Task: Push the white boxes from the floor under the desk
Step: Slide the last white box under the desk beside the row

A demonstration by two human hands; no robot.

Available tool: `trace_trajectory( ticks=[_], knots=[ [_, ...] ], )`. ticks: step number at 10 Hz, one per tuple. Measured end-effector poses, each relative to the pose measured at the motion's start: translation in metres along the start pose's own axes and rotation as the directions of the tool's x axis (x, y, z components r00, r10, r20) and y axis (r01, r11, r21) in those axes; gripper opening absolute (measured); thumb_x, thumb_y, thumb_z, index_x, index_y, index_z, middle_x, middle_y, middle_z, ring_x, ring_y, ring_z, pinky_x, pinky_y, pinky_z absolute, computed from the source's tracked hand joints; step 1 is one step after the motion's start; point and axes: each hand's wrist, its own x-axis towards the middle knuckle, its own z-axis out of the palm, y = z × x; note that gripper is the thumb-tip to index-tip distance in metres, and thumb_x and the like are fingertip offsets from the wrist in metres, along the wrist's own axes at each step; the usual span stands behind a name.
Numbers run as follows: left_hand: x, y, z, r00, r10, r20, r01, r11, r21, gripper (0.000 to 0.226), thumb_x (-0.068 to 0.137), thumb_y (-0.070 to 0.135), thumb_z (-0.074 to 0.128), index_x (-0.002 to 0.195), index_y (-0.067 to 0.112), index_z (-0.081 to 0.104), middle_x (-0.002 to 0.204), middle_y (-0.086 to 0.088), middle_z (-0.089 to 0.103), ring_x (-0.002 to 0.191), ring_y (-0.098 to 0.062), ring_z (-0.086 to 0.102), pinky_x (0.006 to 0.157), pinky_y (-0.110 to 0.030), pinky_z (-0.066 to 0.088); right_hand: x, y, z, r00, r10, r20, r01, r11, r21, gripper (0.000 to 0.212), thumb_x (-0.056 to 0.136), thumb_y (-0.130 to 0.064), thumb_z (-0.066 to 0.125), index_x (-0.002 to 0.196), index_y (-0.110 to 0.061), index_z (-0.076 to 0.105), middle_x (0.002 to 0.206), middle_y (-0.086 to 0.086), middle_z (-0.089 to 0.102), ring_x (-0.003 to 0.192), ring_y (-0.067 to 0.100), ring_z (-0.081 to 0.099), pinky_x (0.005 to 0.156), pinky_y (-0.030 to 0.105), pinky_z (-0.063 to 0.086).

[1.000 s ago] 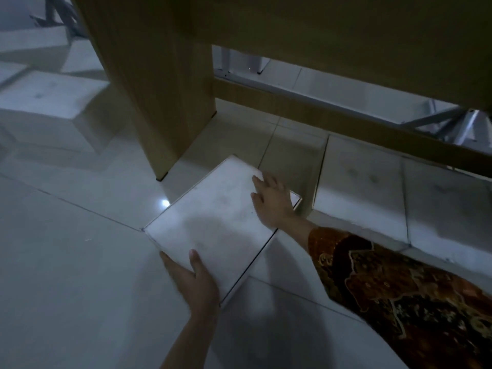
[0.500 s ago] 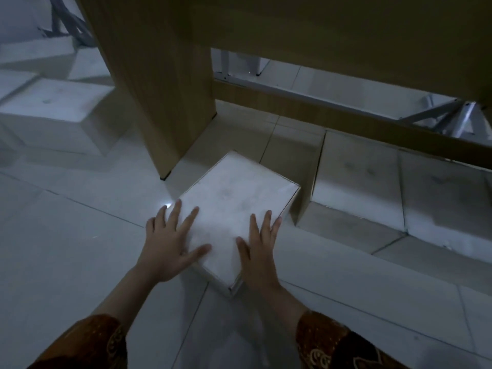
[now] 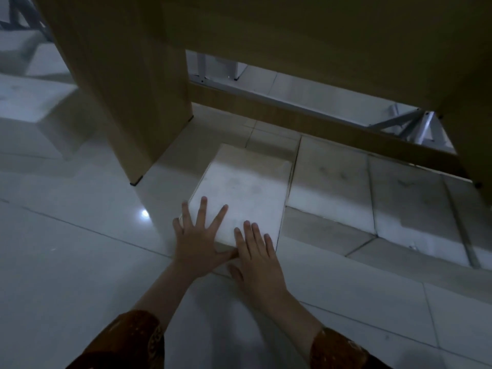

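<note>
A white box [image 3: 245,190] lies on the tiled floor, its far half under the wooden desk [image 3: 292,43], beside the desk's left side panel [image 3: 127,102]. My left hand [image 3: 198,241] rests flat with fingers spread on the box's near edge. My right hand [image 3: 259,258] lies flat beside it on the same near edge, fingers together. Neither hand grips anything. To the right, two more white boxes [image 3: 330,182] [image 3: 407,198] sit side by side under the desk, and the pushed box touches the nearer one.
A low wooden crossbar [image 3: 319,123] runs along the back under the desk. Metal frame legs [image 3: 415,126] show behind it. More white boxes [image 3: 32,102] stand on the floor to the left of the desk. Glossy floor tiles [image 3: 80,262] lie in front.
The box has turned from skewed to square with the desk and slid further under it, up against the neighbouring box. Both hands moved to its near edge and came together.
</note>
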Motion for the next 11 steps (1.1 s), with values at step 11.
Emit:
trace_trajectory(
  ticks=[11],
  knots=[
    [0.089,0.033,0.0,0.982,0.007,0.187,-0.027,0.994,0.104,0.088,0.092,0.044,0.047,0.148,0.02,-0.016,0.158,-0.016,-0.019,0.146,-0.034,-0.016,0.118,-0.052,0.003,0.087,0.077,-0.045,0.959,-0.147,0.244,0.168,0.983,-0.068,0.094,0.089,-0.036,0.055,0.15,-0.013,-0.012,0.158,0.013,-0.019,0.146,0.028,-0.017,0.118,0.041,-0.005]
  ],
)
